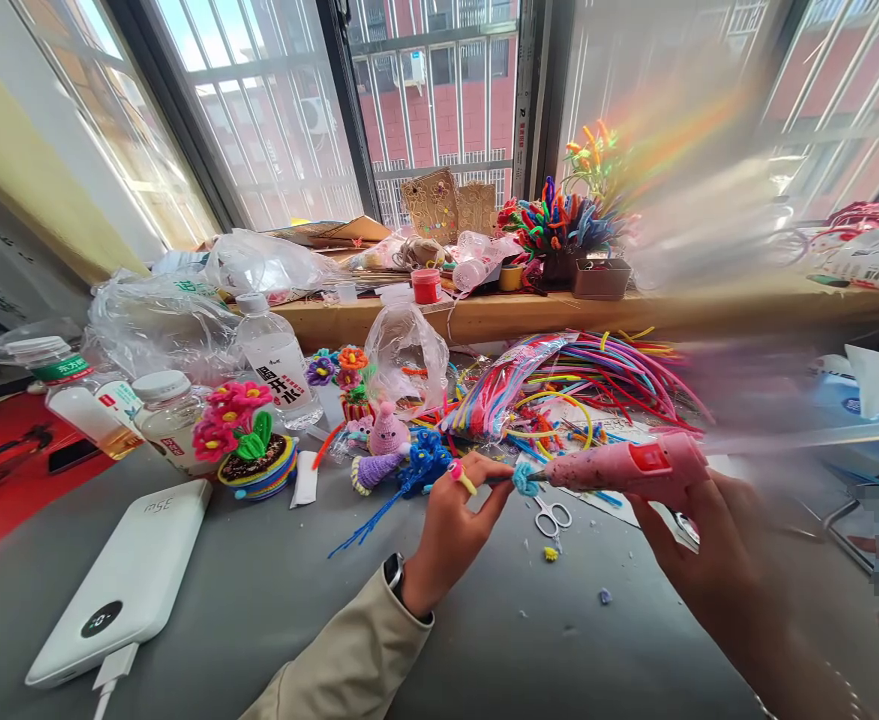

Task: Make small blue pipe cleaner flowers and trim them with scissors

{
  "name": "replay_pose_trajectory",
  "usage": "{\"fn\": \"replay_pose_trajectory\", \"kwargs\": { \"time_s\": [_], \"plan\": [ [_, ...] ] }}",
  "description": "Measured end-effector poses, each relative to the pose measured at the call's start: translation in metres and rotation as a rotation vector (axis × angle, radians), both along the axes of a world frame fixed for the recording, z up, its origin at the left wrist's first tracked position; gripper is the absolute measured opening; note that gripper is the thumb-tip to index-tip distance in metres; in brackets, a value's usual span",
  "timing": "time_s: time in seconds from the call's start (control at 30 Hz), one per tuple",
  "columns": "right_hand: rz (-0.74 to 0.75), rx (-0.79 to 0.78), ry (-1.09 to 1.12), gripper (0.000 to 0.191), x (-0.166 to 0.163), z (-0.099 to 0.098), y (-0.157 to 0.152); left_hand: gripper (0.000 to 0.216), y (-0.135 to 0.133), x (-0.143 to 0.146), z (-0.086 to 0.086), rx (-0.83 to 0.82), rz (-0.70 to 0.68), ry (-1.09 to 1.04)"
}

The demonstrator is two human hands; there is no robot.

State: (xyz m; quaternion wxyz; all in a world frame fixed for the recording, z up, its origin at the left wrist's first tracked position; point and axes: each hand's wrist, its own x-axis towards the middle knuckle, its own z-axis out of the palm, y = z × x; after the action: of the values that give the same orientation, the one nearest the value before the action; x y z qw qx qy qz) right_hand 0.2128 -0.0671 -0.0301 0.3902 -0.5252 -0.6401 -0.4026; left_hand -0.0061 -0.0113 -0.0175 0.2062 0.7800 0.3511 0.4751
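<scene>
The light-blue fuzzy piece (527,479) sat at the nozzle end of the pink glue gun (626,468), above the grey counter (521,640); whether nozzle and piece touched, I could not tell; the left hand's (458,530) fingers were pinched together on a thin dark stem (499,480) leading to the piece; the right hand's (724,560) fingers were clamped around the glue gun's handle; scissors (550,508) lay below the gun's nozzle, a yellow scrap (551,554) nearer the wearer; behind the gun spread a bundle of coloured pipe cleaners (510,390); left of the gun stood a pink crocheted figure (389,432) and, farther left, a pot of pink flowers (251,440); well left of it lay a white power bank (128,580).
</scene>
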Motion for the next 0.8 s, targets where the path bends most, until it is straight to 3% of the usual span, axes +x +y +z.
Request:
{"fn": "replay_pose_trajectory", "kwargs": {
  "time_s": [0.57,0.8],
  "plan": [
    [0.002,0.041,-0.024,0.067,0.001,0.0,0.002,0.01,0.0,0.0,-0.001,0.014,-0.006,0.018],
    [0.029,0.018,0.048,0.065,0.003,-0.01,0.003,0.008,0.001,0.0,-0.001,0.028,-0.01,-0.003]
  ]
}}
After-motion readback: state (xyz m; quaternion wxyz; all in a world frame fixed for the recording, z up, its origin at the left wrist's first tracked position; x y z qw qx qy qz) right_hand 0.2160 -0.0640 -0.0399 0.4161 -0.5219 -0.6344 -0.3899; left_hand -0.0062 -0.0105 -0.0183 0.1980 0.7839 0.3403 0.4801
